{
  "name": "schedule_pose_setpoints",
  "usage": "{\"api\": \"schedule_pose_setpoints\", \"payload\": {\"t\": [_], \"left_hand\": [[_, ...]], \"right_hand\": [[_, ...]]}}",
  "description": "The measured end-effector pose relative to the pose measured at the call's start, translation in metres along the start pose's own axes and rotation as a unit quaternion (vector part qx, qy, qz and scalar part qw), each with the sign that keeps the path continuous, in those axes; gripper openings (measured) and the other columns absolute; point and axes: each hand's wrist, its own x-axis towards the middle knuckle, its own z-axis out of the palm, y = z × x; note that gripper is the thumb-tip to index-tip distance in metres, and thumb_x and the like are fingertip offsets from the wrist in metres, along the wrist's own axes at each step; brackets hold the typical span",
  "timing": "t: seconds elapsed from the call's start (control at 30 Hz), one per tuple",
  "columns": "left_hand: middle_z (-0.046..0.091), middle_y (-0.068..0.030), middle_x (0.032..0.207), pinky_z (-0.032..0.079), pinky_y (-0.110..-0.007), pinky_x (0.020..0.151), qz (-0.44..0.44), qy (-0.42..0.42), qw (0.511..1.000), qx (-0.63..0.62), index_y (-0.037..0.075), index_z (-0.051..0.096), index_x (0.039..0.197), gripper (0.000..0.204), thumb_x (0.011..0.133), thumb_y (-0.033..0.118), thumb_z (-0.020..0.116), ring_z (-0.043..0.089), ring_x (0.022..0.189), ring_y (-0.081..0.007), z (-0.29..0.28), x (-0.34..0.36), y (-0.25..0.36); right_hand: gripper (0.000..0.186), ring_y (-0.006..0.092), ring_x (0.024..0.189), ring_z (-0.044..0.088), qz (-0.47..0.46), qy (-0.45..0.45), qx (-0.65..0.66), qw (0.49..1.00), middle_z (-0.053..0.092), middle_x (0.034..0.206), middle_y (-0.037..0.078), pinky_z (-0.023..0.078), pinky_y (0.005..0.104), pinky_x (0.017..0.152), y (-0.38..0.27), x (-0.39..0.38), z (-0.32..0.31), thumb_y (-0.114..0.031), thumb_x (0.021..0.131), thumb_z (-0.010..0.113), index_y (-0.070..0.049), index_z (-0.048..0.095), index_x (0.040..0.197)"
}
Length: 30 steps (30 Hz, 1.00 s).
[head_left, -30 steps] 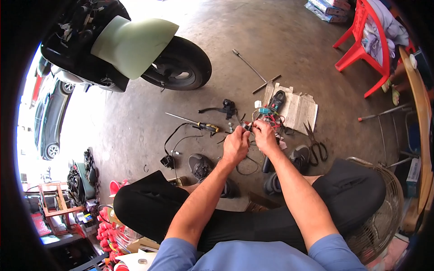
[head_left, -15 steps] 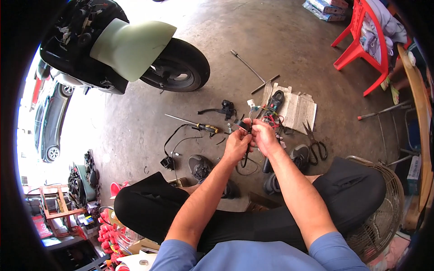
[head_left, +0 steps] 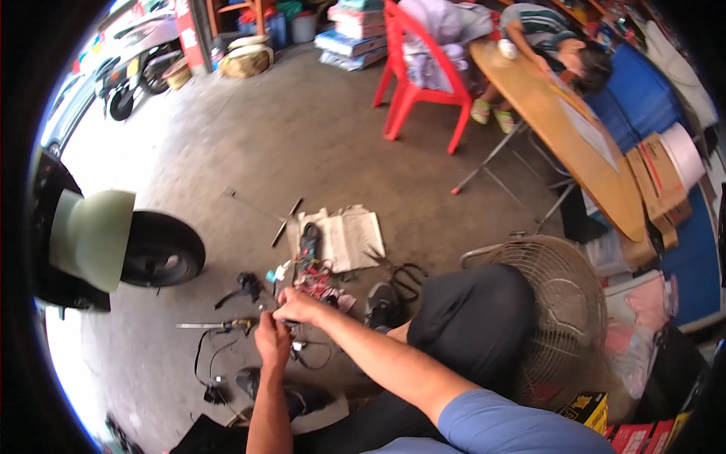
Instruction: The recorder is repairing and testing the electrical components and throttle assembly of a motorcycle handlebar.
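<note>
Down in front of me, my left hand [head_left: 272, 337] and my right hand [head_left: 296, 306] are closed close together on dark wiring, whose details are mostly hidden by my fingers. A tangle of red wires and connectors [head_left: 321, 281] lies just beyond them, beside a clamp meter [head_left: 308, 242] on flattened cardboard [head_left: 348, 234]. A screwdriver [head_left: 212, 325] lies left of my hands, with a black switch-like part [head_left: 249, 287] above it and another [head_left: 215, 394] below. Scissors [head_left: 408, 280] lie to the right; a T-handle wrench [head_left: 284, 227] is farther off.
A motorbike's front wheel [head_left: 166, 250] stands at left. A red plastic chair [head_left: 420, 97] holds cloth. A person [head_left: 544, 30] bends over a folding wooden table [head_left: 552, 113]. A wire fan [head_left: 563, 325] sits by my right knee; stacked boxes [head_left: 348, 41] are at the back.
The view has swung right and up, bringing the person at the table and the back of the space into sight. My hands stay together on the wiring, the right now higher than the left.
</note>
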Motion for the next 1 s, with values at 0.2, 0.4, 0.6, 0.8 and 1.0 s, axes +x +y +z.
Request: {"api": "schedule_pose_setpoints", "payload": {"t": [0.2, 0.4, 0.6, 0.8, 1.0], "left_hand": [[0.063, -0.0131, 0.067, 0.051, -0.031, 0.048, -0.04, -0.08, 0.988, -0.129, -0.002, 0.049, 0.087, 0.012, 0.092, 0.008, 0.052, 0.065, 0.054, -0.0203, 0.004, 0.003, -0.003], [0.064, -0.0125, 0.074, 0.054, -0.031, 0.052, -0.112, -0.176, 0.938, -0.277, 0.001, 0.048, 0.093, 0.016, 0.096, 0.016, 0.05, 0.066, 0.06, -0.0217, -0.009, 0.013, -0.01], [0.061, -0.0092, 0.068, 0.049, -0.026, 0.044, -0.054, -0.147, 0.953, -0.261, 0.004, 0.046, 0.091, 0.02, 0.098, 0.022, 0.052, 0.063, 0.053, -0.0181, -0.015, 0.02, -0.015], [0.057, -0.0067, 0.061, 0.044, -0.027, 0.04, -0.011, -0.109, 0.969, -0.223, 0.002, 0.046, 0.086, 0.02, 0.098, 0.018, 0.05, 0.056, 0.045, -0.0143, -0.011, 0.018, -0.014], [0.05, -0.0041, 0.055, 0.042, -0.027, 0.039, -0.041, -0.117, 0.971, -0.205, 0.001, 0.05, 0.083, 0.029, 0.1, 0.024, 0.045, 0.049, 0.042, -0.0127, -0.006, 0.011, -0.002]], "right_hand": [[0.047, 0.0412, 0.101, 0.063, 0.052, -0.008, -0.213, 0.976, 0.064, 0.104, 0.03, 0.051, 0.046, 0.087, -0.011, -0.002, -0.013, -0.03, 0.074, 0.062, 0.009, 0.066, 0.099], [0.04, 0.0401, 0.091, 0.067, -0.013, 0.029, -0.214, 0.976, 0.066, 0.093, 0.028, 0.053, 0.0487, 0.081, -0.017, -0.017, -0.012, -0.031, 0.082, 0.063, 0.007, 0.066, 0.092], [0.021, 0.035, 0.093, 0.062, -0.083, 0.063, -0.276, 0.955, 0.068, 0.09, 0.018, 0.049, 0.048, 0.081, -0.023, -0.025, -0.004, -0.025, 0.083, 0.064, -0.005, 0.067, 0.089], [0.012, 0.0332, 0.094, 0.058, -0.151, 0.084, -0.186, 0.967, 0.068, 0.086, 0.014, 0.044, 0.0467, 0.084, -0.004, -0.023, -0.001, -0.019, 0.08, 0.065, -0.008, 0.065, 0.083], [0.009, 0.0308, 0.091, 0.058, -0.2, 0.136, -0.153, 0.958, 0.066, 0.082, 0.012, 0.045, 0.0448, 0.08, 0.015, -0.017, 0.0, -0.017, 0.081, 0.064, -0.008, 0.065, 0.082]]}}
